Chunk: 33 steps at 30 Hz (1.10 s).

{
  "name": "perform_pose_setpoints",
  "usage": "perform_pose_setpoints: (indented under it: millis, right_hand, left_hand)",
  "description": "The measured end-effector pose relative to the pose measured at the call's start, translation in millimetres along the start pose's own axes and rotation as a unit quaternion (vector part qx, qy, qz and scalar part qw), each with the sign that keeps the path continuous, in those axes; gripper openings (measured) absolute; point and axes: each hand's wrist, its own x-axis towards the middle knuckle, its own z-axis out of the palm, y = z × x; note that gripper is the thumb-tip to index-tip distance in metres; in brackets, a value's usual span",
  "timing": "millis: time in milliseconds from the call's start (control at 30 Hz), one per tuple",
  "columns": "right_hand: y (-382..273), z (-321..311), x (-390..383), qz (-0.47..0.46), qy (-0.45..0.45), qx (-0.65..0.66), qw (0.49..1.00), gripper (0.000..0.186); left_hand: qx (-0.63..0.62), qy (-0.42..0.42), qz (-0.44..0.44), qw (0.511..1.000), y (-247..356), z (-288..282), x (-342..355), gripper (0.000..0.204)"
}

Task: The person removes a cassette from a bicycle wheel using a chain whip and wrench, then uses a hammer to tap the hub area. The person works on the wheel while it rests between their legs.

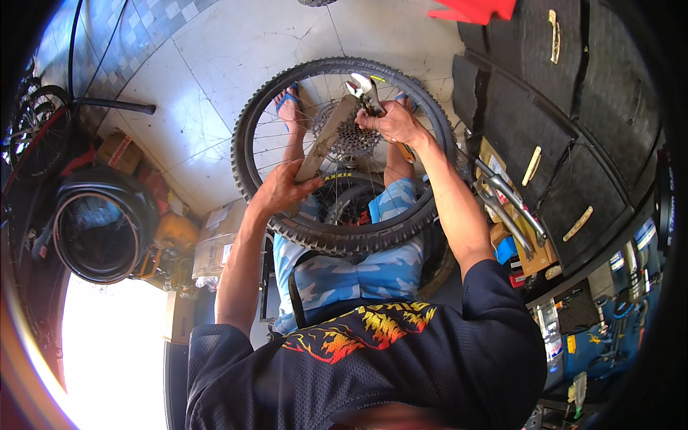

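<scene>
A bicycle wheel (251,118) with a knobby black tyre lies over my lap, its rear cassette (347,147) near the middle. My left hand (287,188) is closed on a long, flat beige-grey bar (326,140) that slants up across the spokes to the cassette. My right hand (394,125) grips a silver adjustable wrench (364,86) beside the bar's upper end, over the cassette; what else its fingers touch there is partly hidden. My feet and bent legs show through and below the wheel.
At the left are bikes, a stack of tyres (147,208) and cardboard boxes (222,229). At the right stand black panels (545,186) with pale handles, bike forks (505,190) and a blue tool area (598,344). A red object (473,10) is at the top.
</scene>
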Motion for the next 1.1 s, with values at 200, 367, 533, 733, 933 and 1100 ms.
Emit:
perform_pose_setpoints:
  millis: [200, 367, 533, 733, 933, 1100]
  right_hand:
    - [22, 3, 0, -0.071, 0.067, -0.161, 0.982, 0.034]
    - [62, 11, -8, -0.034, 0.101, -0.117, 0.987, 0.032]
    - [85, 21, -3, 0.041, 0.176, -0.044, 0.983, 0.021]
    - [102, 19, 4, 0.125, 0.202, -0.008, 0.971, 0.019]
    - [111, 22, 12, 0.112, 0.194, -0.012, 0.975, 0.022]
    - [112, 17, 17, 0.146, 0.185, -0.002, 0.972, 0.024]
  left_hand:
    - [0.071, 0.164, -0.017, 0.984, 2, 11, 4, 0.049]
    - [0.101, 0.143, -0.046, 0.983, -17, 13, 13, 0.06]
    - [0.133, 0.126, -0.029, 0.983, -47, 25, 32, 0.064]
    - [0.155, 0.107, -0.034, 0.981, -66, 31, 51, 0.067]
    - [0.167, 0.115, -0.031, 0.979, -74, 23, 70, 0.064]
    - [0.177, 0.125, 0.029, 0.976, -82, 14, 87, 0.065]
